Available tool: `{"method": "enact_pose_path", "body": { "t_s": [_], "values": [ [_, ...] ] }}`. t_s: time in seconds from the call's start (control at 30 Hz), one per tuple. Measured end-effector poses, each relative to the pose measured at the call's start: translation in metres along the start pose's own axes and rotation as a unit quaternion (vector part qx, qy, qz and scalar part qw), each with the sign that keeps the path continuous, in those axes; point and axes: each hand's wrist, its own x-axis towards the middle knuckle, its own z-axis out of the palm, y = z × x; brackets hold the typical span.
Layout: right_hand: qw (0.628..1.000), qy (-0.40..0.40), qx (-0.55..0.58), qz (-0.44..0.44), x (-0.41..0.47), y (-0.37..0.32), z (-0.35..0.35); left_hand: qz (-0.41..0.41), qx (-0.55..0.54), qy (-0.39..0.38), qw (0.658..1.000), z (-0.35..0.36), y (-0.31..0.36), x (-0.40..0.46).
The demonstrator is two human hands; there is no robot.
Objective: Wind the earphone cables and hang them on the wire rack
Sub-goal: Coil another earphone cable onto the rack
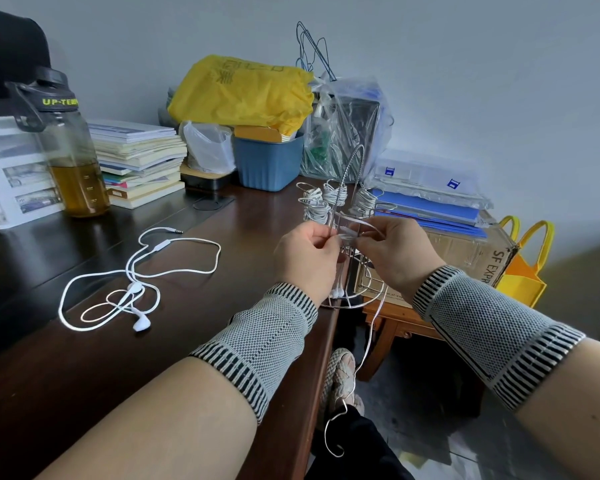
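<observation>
White cable is what I have in both hands in the head view: my left hand (309, 252) pinches the growing coil (349, 233) just in front of the wire rack (352, 188), and my right hand (392, 251) pinches the strand beside it, feeding a turn. From that coil the loose tail (368, 341) hangs below the rack, past the desk edge (321, 358) toward the floor, so I judge this set is only partly wound. Four wound bundles (314, 197) appear to hang already on the rack's upper hooks, though I can't count them for certain. Well to the left of the rack, another pair of earphones (132, 271) lies sprawled and unwound on the desk. By my reckoning: finish this one, hang it, then wind that last pair.
</observation>
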Motion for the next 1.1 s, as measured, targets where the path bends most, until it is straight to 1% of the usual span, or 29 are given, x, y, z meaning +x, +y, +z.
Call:
{"method": "enact_pose_path", "body": {
  "t_s": [0.1, 0.2, 0.37, 0.57, 0.73, 0.9, 0.97, 1.03, 1.1],
  "values": [
    [0.999, -0.005, 0.036, 0.024, 0.000, -0.001, -0.001, 0.001, -0.009, -0.014, 1.000, 0.000, 0.000, -0.001],
    [0.997, -0.012, 0.066, 0.046, -0.001, -0.003, -0.002, 0.003, 0.008, -0.028, 1.000, 0.000, 0.001, -0.002],
    [0.993, -0.009, 0.100, 0.067, -0.001, -0.003, -0.002, -0.021, 0.014, -0.051, 0.998, 0.000, 0.003, -0.004],
    [0.993, -0.018, 0.096, 0.062, 0.000, -0.003, -0.003, -0.039, -0.023, -0.082, 0.996, 0.000, 0.005, -0.005],
    [0.992, -0.017, 0.105, 0.062, 0.001, -0.002, -0.002, -0.058, -0.065, -0.076, 0.993, 0.000, 0.002, -0.003],
    [0.997, -0.003, 0.066, 0.046, -0.001, 0.001, 0.000, -0.081, -0.160, -0.050, 0.983, 0.002, -0.001, -0.001],
    [0.999, 0.012, 0.034, 0.026, -0.004, 0.001, -0.002, -0.086, -0.180, -0.044, 0.979, 0.002, 0.000, 0.000],
    [0.998, 0.044, -0.039, -0.022, -0.011, 0.000, -0.005, -0.085, -0.187, -0.042, 0.978, 0.003, -0.001, 0.001],
    [0.990, 0.077, -0.082, -0.079, -0.020, -0.003, -0.009, -0.086, -0.191, -0.040, 0.977, 0.003, 0.000, 0.002]
  ]
}}
